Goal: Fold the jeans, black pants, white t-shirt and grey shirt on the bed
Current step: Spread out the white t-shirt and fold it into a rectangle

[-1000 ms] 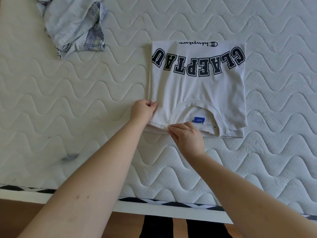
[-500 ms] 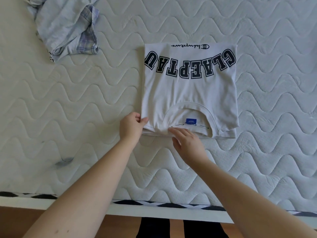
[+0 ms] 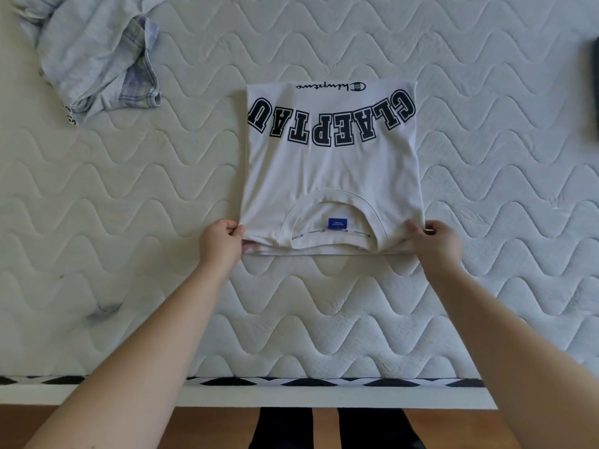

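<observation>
The white t-shirt (image 3: 330, 176) lies folded into a rectangle in the middle of the bed, black block letters upside down to me, collar and blue label at its near edge. My left hand (image 3: 222, 243) pinches the near left corner of the t-shirt. My right hand (image 3: 436, 243) grips the near right corner. A crumpled grey shirt (image 3: 94, 56) with a checked lining lies at the far left. A dark garment (image 3: 593, 92) shows only as a sliver at the right edge.
The quilted white mattress (image 3: 129, 222) spreads out around the t-shirt. Its near edge has a black-and-white trim (image 3: 291, 381), with wooden floor (image 3: 210, 426) and my dark-clad legs below.
My right hand has moved from the collar to the near right corner of the t-shirt. My left hand has slid down from the left side to the near left corner.
</observation>
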